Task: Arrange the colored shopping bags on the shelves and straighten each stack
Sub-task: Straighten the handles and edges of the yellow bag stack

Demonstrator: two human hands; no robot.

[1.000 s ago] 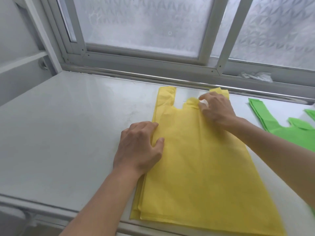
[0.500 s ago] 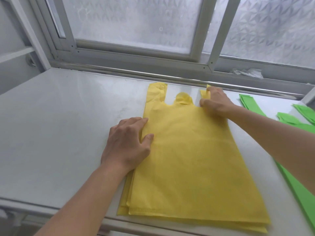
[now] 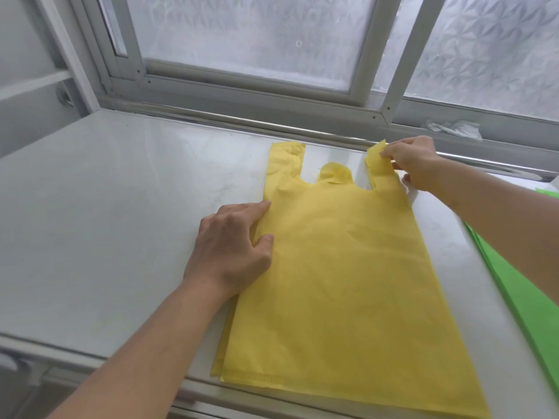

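Observation:
A stack of yellow shopping bags lies flat on the white shelf, handles pointing toward the window. My left hand rests flat on the stack's left edge, fingers spread, pressing it down. My right hand pinches the right handle of the yellow bags at the far right corner and lifts it slightly. A stack of green bags lies to the right, partly hidden by my right forearm and cut off by the frame.
A frosted sliding window with a metal frame runs along the back of the shelf. A crumpled white plastic scrap sits on the window sill. The shelf's front edge is near me.
My right hand moved from the middle flap to the right handle and now pinches it up. My left hand stayed on the stack's left edge. The view shifted slightly left.

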